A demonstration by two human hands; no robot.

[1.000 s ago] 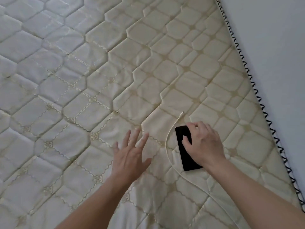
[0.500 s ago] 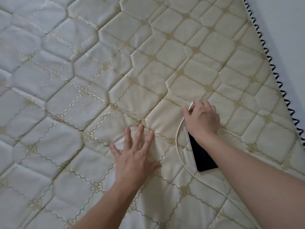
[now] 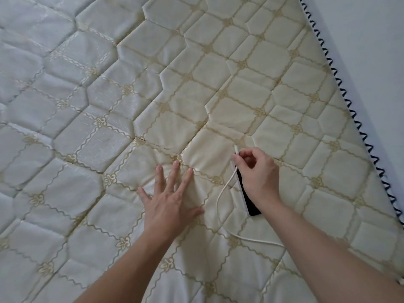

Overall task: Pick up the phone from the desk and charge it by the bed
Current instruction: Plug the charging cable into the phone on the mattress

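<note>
A black phone (image 3: 249, 200) lies flat on the quilted cream mattress (image 3: 153, 88), mostly hidden under my right wrist. My right hand (image 3: 258, 173) pinches the plug end of a white charging cable (image 3: 220, 200) just above the phone's top edge; the white plug tip sticks out past my fingers. The cable loops left of the phone and runs down under my right forearm. My left hand (image 3: 170, 200) rests flat on the mattress to the left of the cable, fingers spread, holding nothing.
The mattress edge with black zigzag stitching (image 3: 341, 88) runs diagonally along the right, against a pale wall (image 3: 371, 29). The mattress stretches wide to the left and far side.
My right hand let go of the phone, moved up to the cable's end and lifted the plug. My left hand came down flat on the mattress.
</note>
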